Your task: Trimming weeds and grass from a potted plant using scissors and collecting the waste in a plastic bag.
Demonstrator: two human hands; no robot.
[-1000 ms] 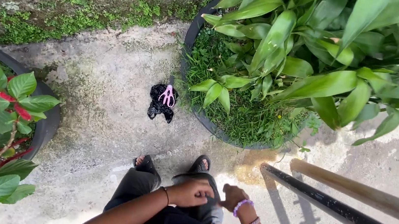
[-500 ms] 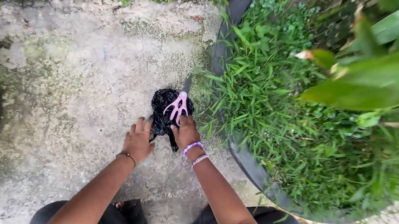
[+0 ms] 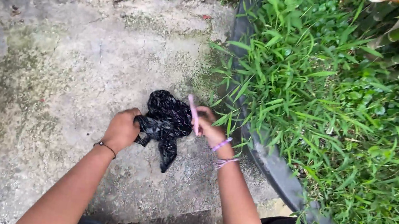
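Crowding the right hand [image 3: 209, 128]: grassy planter [image 3: 273, 166]; concrete [image 3: 66, 63] elsewhere.

Both arms reach down, left hand [image 3: 121, 129] and right hand [image 3: 209, 128] closed.

The bag [image 3: 166, 123] was thin, crinkled, glossy black plastic. The pink scissors [image 3: 193, 115] looked like smooth matt plastic. The concrete ground [image 3: 92, 51] was rough, stained and mossy.
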